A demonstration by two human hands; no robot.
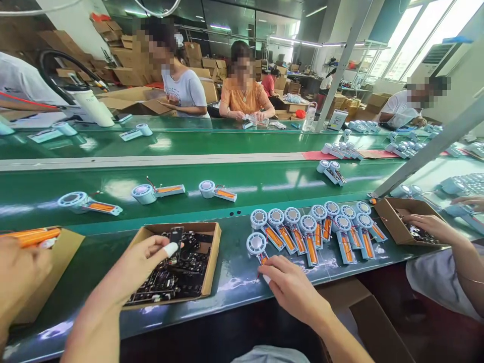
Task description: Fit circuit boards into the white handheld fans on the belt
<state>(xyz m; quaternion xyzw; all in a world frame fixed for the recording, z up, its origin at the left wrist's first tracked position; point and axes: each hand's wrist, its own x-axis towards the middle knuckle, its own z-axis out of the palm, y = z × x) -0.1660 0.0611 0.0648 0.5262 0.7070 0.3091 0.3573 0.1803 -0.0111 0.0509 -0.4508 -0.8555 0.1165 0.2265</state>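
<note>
My left hand [145,262] pinches a small black circuit board [176,241] between thumb and fingers, above a shallow cardboard box [212,258] with many similar boards in it. A white cover is on the thumb. My right hand [289,287] grips the handle end of a light-blue handheld fan [256,243] on the table edge; the fingers hide most of its handle. A thin red wire shows by the fingertips. Just beyond lie several more fans [308,225] with open handles, orange battery cells inside.
Spaced along the green conveyor belt [257,179] are several open fans [143,193]. A co-worker's hand [22,272] is at a box of orange cells on the left; another co-worker's hand [427,227] reaches into a box on the right. A slanted metal post [427,146] rises at right.
</note>
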